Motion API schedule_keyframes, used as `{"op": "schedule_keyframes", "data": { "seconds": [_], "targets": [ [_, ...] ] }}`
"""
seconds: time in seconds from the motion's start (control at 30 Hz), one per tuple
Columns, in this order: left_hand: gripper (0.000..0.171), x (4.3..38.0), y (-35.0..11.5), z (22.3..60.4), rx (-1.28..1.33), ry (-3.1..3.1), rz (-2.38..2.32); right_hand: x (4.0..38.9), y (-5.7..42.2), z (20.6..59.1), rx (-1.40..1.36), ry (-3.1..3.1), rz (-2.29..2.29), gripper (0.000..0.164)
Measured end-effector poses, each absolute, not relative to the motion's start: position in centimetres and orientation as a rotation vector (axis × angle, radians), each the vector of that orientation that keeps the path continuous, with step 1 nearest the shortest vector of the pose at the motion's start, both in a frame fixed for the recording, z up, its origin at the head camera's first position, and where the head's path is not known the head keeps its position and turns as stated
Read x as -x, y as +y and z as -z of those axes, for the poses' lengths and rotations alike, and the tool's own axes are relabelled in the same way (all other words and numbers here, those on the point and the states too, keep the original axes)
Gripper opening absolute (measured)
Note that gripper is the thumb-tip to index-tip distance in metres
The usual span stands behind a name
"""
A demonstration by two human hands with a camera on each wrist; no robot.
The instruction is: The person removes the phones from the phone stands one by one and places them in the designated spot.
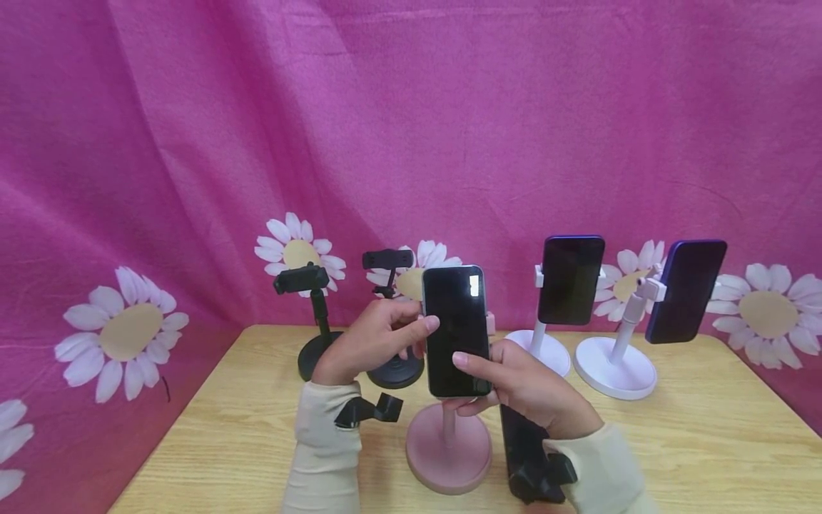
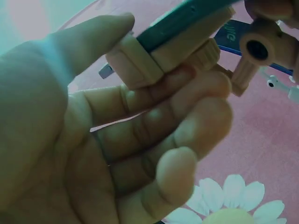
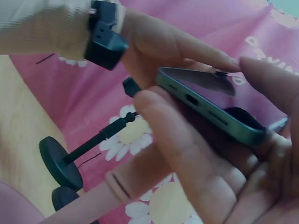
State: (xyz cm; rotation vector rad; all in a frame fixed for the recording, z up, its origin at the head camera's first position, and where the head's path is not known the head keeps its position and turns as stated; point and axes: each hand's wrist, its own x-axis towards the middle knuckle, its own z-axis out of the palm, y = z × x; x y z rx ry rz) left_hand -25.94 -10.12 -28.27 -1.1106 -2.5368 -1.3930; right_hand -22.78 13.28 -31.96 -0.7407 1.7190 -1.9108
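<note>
Holding a smartphone (image 1: 454,335) at the top of a pink phone stand (image 1: 449,460)

Pale letters run across the pink daisy-print cloth (image 1: 411,143); I can read a D and an R in the right wrist view, and the rest is unclear to me. In the left wrist view a blue phone (image 2: 230,44) carries lettering too small and blurred to read. On my smartphone's dark screen there is one small bright patch.

The smartphone lies between my two hands, gripped by both. My left hand (image 1: 372,339) pinches its left edge together with the pink clamp (image 2: 133,65), thumb over the front, fingers curled behind. My right hand (image 1: 536,385) grips the lower right corner, thumb on the screen, fingers behind; the port edge sits just above those fingers.

The pink base rests on the wooden table (image 1: 225,435). Near my left hand stand two black phone stands (image 1: 394,376); on the right, two white phone stands (image 1: 616,371) each hold a phone.
</note>
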Motion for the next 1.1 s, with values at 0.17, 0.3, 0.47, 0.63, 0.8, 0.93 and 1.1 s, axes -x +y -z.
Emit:
{"op": "schedule_keyframes", "data": {
  "seconds": [0.17, 0.3, 0.47, 0.63, 0.8, 0.93, 1.1],
  "targets": [
    [0.025, 26.2, -10.2, 28.5, 1.144, -2.502, 1.412, 22.0, 12.1, 32.0, 0.579, 1.931, 1.979, 0.045],
    [0.025, 26.6, -10.3, 28.8, 1.163, -2.457, 1.463, 21.5, 10.5, 32.2, 0.386, 2.136, 2.049, 0.046],
    [0.023, 27.1, -10.3, 29.4, 1.184, -2.411, 1.514, 21.3, 9.5, 32.7, 0.261, 2.246, 2.167, 0.041],
    [0.028, 27.3, -10.1, 29.6, 1.187, -2.378, 1.464, 21.5, 9.7, 33.2, 0.307, 2.237, 2.217, 0.038],
    [0.033, 27.4, -10.1, 29.5, 1.183, -2.351, 1.424, 21.7, 10.0, 33.4, 0.352, 2.200, 2.248, 0.036],
    [0.034, 27.6, -10.1, 29.6, 1.200, -2.314, 1.380, 21.6, 9.8, 33.5, 0.352, 2.169, 2.282, 0.034],
    [0.032, 27.8, -10.3, 29.9, 1.238, -2.276, 1.378, 21.5, 9.6, 33.8, 0.364, 2.161, 2.334, 0.034]
  ]
}}
